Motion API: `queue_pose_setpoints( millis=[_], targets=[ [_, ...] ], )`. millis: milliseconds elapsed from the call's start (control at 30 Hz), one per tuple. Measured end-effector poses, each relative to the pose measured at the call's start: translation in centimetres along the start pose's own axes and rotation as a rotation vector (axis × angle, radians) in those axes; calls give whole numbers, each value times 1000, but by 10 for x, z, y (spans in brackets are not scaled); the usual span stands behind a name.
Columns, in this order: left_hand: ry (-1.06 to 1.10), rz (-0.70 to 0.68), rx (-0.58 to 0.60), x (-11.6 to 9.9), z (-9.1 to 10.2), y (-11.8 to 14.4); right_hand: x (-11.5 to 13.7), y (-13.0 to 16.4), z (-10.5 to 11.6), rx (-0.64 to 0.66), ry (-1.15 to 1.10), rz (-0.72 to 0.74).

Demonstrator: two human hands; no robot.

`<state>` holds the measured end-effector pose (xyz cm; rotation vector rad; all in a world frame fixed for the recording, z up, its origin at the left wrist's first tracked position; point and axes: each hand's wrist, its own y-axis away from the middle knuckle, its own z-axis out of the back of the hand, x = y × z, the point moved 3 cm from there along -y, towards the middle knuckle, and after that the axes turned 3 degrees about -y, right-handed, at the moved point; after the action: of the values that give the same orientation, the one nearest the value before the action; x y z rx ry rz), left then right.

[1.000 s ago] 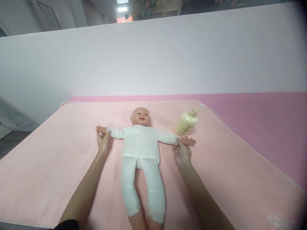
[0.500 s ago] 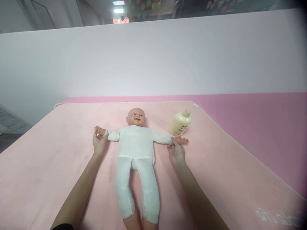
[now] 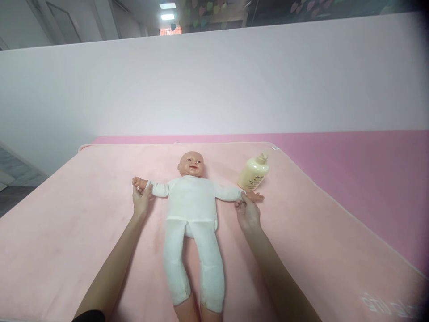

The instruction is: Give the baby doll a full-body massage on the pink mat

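A baby doll [image 3: 191, 201] with a white cloth body lies on its back, arms stretched out to both sides. My left hand [image 3: 142, 200] grips the doll's arm at the wrist, on the left of the picture, with thumb and fingers around it. On the other side, my right hand [image 3: 248, 212] is closed on the doll's other wrist, the thumb on top. The doll's small open hand pokes out beyond my right fingers. Just behind that hand stands a pale yellow pump bottle [image 3: 254, 173]. The doll's feet are cut off by the lower picture edge.
A pink blanket [image 3: 110, 165] lies under the doll, over a darker pink surface [image 3: 355, 179] that shows at the right. Behind it rises a white panel wall [image 3: 214, 85]. White lettering marks the blanket's lower right corner.
The whole view has shifted very slightly. My left fingers have come down a little from the doll's hand, toward its wrist; the right hand keeps its hold.
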<state>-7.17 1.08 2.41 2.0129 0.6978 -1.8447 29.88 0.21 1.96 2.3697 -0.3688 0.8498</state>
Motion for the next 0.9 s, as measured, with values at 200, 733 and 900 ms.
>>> queue_pose_setpoints(
  millis=[200, 733, 900],
  targets=[
    [-11, 5, 10, 1, 1, 0, 0, 0, 0, 3, -10, 0],
    [-11, 5, -7, -3, -1, 1, 2, 4, -2, 7, -6, -21],
    [-12, 10, -10, -4, -2, 1, 1, 1, 0, 2, -5, -36]
  ],
)
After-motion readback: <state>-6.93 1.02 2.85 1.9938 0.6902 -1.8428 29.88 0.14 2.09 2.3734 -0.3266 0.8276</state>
